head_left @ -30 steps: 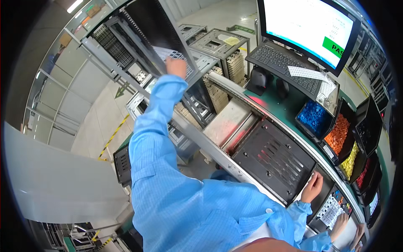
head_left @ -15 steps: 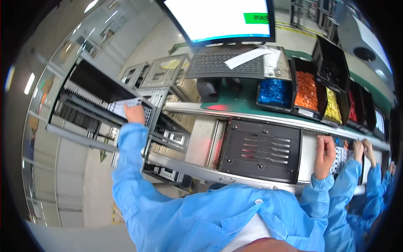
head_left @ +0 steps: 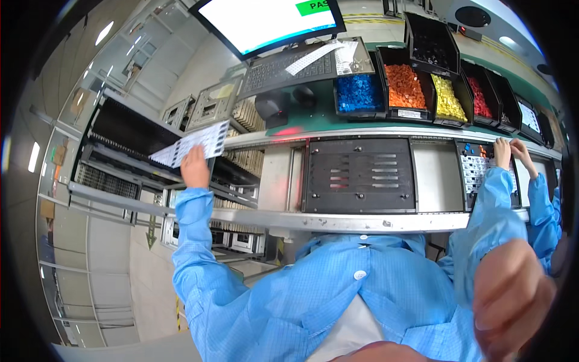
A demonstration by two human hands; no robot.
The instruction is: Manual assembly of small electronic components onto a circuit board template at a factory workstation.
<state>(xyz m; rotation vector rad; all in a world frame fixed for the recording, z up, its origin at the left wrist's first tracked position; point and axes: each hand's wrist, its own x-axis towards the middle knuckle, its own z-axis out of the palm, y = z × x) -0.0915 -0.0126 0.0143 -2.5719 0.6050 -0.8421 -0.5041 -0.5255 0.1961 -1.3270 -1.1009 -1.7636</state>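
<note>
At the left, my left hand grips a white circuit board panel with rows of black patches, fingers bent over its near edge. One end of the panel lies over the dark slotted magazine rack; its other end sticks out to the right. Close to the camera at the lower right is my right hand, raised and blurred, fingers curled; whether it holds anything cannot be seen. A black fixture plate with slots sits on the rail line in front of me.
Beyond the rail stand bins of blue pieces, orange pieces and yellow pieces. A keyboard lies below a monitor. At the right, a co-worker's hands are over a board in a black fixture.
My left hand has drawn the panel further out of the rack, toward the right. My right hand has left the rail and come up close to the camera. The view has turned.
</note>
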